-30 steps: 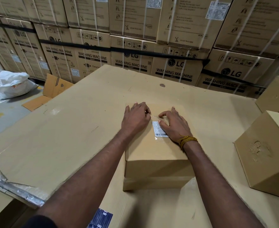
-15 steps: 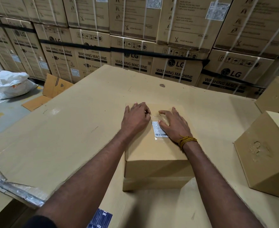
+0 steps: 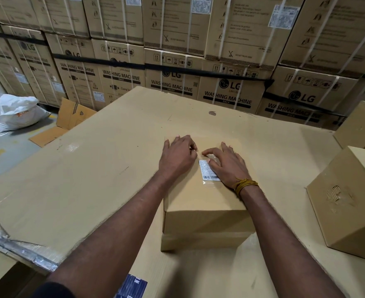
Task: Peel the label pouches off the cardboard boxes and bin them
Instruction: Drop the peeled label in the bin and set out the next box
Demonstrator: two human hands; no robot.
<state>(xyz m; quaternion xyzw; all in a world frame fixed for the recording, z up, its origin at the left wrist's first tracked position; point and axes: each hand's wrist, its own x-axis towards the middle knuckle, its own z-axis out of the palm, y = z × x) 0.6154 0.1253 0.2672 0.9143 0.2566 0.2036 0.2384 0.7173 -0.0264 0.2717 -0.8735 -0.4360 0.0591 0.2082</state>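
Both hands on cardboard box top: left hand curled, right hand spread over label pouch. Risk: film tears if corner unlifted.

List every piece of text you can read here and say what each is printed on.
"LG", "WASHING MACHINE", "BACK": stacked brown cardboard cartons behind.
"FRONT": one carton.
White barcode label in clear pouch on small brown cardboard box: too small to read.
White stickers on upper cartons: blurred.
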